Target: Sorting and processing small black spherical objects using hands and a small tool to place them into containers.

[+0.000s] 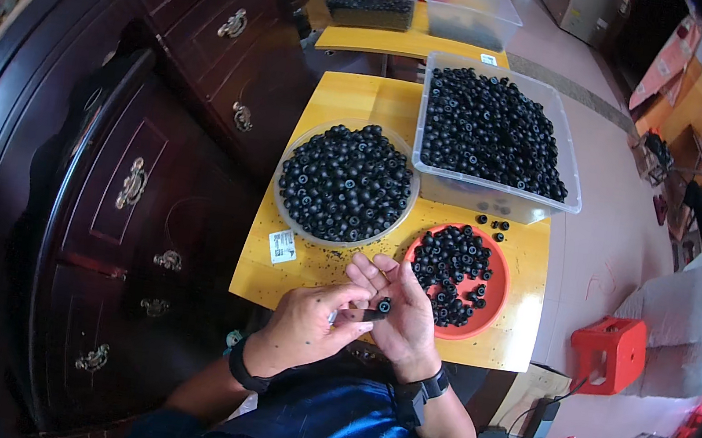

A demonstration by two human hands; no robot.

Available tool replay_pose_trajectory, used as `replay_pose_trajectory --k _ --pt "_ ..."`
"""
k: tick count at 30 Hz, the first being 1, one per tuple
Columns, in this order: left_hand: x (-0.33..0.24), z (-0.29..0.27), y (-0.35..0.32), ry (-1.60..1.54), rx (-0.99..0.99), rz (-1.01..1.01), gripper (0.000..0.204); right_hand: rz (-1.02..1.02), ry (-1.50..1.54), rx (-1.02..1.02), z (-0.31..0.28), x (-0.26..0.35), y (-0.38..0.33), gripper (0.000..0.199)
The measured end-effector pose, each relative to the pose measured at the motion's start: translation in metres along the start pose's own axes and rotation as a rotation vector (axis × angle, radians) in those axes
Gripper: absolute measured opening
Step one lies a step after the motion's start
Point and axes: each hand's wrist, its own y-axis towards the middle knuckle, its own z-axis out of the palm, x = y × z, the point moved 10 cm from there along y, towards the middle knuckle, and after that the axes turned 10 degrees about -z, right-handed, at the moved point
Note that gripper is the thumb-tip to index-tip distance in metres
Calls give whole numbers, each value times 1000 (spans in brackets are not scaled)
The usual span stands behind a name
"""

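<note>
Room: a workroom seen from above, with a pale pinkish floor [605, 244] and clutter along the right wall.
Cabinet: a dark wooden cabinet [139, 147] with metal drawer handles fills the left side, just beside the table.
Table: a small yellow table [358, 100] in front of the person, speckled with dark crumbs near its front edge; a second yellow table [409, 45] stands beyond it, carrying two clear tubs.
Clear bin: a rectangular plastic bin [569, 181] at the table's far right, heaped with small black round parts.
Round bowl: a clear round bowl [278, 201] left of centre, full of the same black parts.
Orange plate: a round orange plate [490, 304] at the near right, partly covered with black parts.
Red stools: one red stool [608, 350] on the floor to the right, another lower down.
Left hand [306, 324]: fingers curled, tips meeting the right palm.
Right hand [401, 310]: palm up, fingers spread open.
Black part [383, 305]: a small ringed bead resting on the right palm, above the table's near edge.
</note>
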Motion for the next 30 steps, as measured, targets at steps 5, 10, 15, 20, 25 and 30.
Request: replay_pose_trajectory --k 5,10,15,20,25,30 --pt "10 6 -8 26 -52 18 27 18 -94 -25 5 -15 -7 46" --pt "15 12 -9 44 -106 60 24 -3 -139 1 8 -16 -10 47" --pt "-33 15 -2 360 -113 271 17 -54 -185 83 0 8 -11 48" --pt "-110 69 -8 542 2 633 18 163 150 60 -10 -20 -6 57" --pt "-141 98 -8 624 15 734 18 369 -118 346 48 -67 -19 68" --pt "-133 103 23 677 -12 718 15 380 -45 384 34 -73 -19 66"
